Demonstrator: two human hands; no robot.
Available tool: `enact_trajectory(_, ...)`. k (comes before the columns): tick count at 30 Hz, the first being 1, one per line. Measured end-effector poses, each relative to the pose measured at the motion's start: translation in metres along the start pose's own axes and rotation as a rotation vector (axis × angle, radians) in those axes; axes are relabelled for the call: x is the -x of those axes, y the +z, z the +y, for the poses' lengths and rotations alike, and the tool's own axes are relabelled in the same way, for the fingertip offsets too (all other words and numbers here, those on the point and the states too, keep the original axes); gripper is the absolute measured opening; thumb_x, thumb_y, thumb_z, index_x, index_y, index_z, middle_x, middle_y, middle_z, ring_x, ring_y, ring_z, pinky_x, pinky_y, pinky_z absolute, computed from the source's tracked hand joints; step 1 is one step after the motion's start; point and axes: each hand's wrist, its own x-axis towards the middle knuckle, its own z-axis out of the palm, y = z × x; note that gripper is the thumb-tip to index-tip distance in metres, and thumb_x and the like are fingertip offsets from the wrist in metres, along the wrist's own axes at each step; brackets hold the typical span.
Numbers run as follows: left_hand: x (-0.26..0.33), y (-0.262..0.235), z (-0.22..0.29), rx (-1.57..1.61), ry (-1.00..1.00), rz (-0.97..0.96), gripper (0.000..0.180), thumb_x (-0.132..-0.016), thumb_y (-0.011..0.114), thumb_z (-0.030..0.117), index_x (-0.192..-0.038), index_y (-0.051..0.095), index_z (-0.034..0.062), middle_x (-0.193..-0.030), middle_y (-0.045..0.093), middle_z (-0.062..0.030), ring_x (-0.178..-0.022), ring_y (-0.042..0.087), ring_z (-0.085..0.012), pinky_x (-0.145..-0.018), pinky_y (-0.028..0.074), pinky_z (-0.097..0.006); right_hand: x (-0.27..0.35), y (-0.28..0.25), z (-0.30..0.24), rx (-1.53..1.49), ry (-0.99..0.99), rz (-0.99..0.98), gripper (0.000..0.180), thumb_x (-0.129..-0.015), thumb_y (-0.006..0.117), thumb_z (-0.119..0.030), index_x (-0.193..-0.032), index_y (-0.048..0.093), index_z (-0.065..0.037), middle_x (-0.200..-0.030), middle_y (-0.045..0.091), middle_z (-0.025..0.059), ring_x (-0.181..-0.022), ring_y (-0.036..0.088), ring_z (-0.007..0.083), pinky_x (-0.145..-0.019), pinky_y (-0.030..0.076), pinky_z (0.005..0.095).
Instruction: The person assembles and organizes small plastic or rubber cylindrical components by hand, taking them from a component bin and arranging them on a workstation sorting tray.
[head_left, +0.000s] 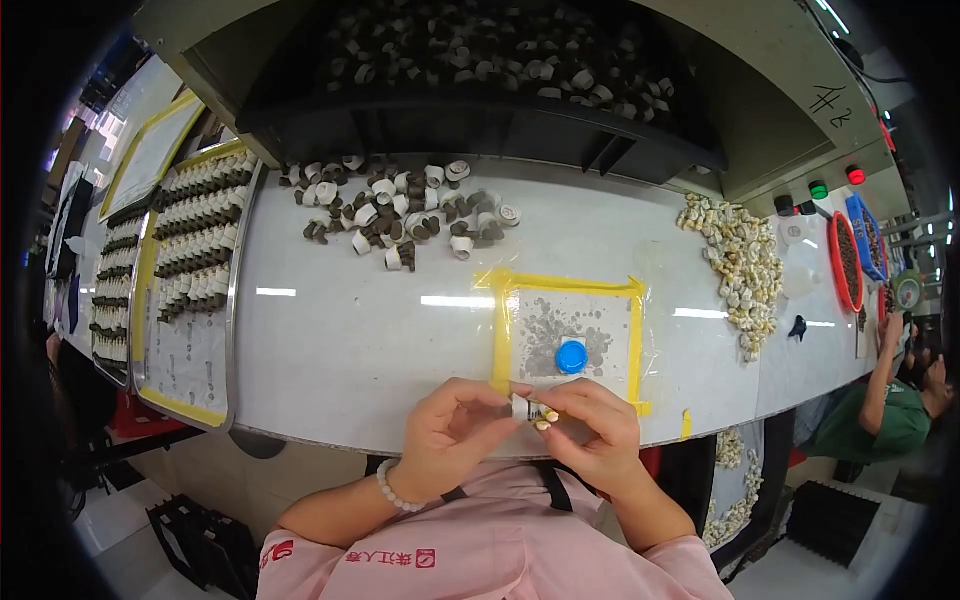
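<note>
**Two hands on one small white piece at the near edge of the worktop**

Two hands meet at the near edge of the white worktop [350,350], just in front of the person's pink top. Left hand [452,432] — fingers curled, thumb and fingertips pinching the left end of a small white cylindrical piece [521,407]. Right hand [592,425] — fingers pressed together around the right end of the same piece, where small pale and dark bits show at the tip; detail there is too small to make out. A bead bracelet [398,495] sits on the left wrist.

Just beyond the hands, a square marked off with yellow tape [500,330] encloses a speckled grey patch, and a blue round cap [571,356] lies on it, near the piece but apart from it.

Far centre: a loose scatter of white and brown pieces [400,212] below a dark bin [480,125] filled with more of the same. Right: a heap of pale cream pieces [745,270] running from far to near. Left: a metal tray [190,350] holding neat rows of pieces in its far half. Far right: a red-rimmed dish [836,262] with dark contents, and another person in a green top [890,420] at the worktop's end.
</note>
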Motion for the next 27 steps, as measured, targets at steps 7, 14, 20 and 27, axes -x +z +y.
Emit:
enact_trajectory(7,-0.001,0.009,0.012,-0.066,-0.111,0.125,0.024,-0.085,0.054,-0.011,-0.107,0.054,-0.0027,-0.117,0.059,-0.0162,-0.109,0.056,-0.0181,-0.092,0.047,-0.029,0.0,0.001,0.0,0.05,-0.058,0.017,0.039,-0.066,0.066,0.006,-0.104,0.065,0.001,-0.09,0.064,0.0135,-0.077,0.062,0.0196,-0.065,0.05,0.026)
enact_trajectory(14,0.001,0.012,0.006,-0.124,-0.036,0.133,0.021,-0.084,0.055,-0.011,-0.104,0.054,-0.0028,-0.113,0.061,-0.0173,-0.107,0.058,-0.0198,-0.091,0.049,-0.029,0.002,0.0,0.0,0.028,-0.082,-0.008,0.044,-0.066,0.065,0.01,-0.108,0.064,0.0,-0.09,0.063,0.012,-0.073,0.061,0.0213,-0.06,0.05,0.0279)
enact_trajectory(20,0.002,0.01,0.005,-0.192,-0.058,0.082,0.021,-0.085,0.053,-0.012,-0.103,0.049,-0.0029,-0.115,0.057,-0.0228,-0.108,0.056,-0.0224,-0.089,0.049,-0.031,0.002,-0.003,-0.001,0.037,-0.056,-0.038,0.044,-0.066,0.065,0.01,-0.109,0.064,-0.001,-0.091,0.064,0.0116,-0.073,0.062,0.0211,-0.062,0.051,0.0278)
enact_trajectory(27,0.002,0.01,0.006,-0.212,-0.069,0.082,0.02,-0.085,0.052,-0.013,-0.102,0.048,-0.0029,-0.115,0.057,-0.0228,-0.105,0.057,-0.0195,-0.089,0.049,-0.03,0.003,-0.003,-0.001,0.043,-0.047,-0.054,0.043,-0.067,0.065,0.01,-0.108,0.064,0.0,-0.093,0.064,0.0121,-0.075,0.062,0.0216,-0.062,0.051,0.0282)
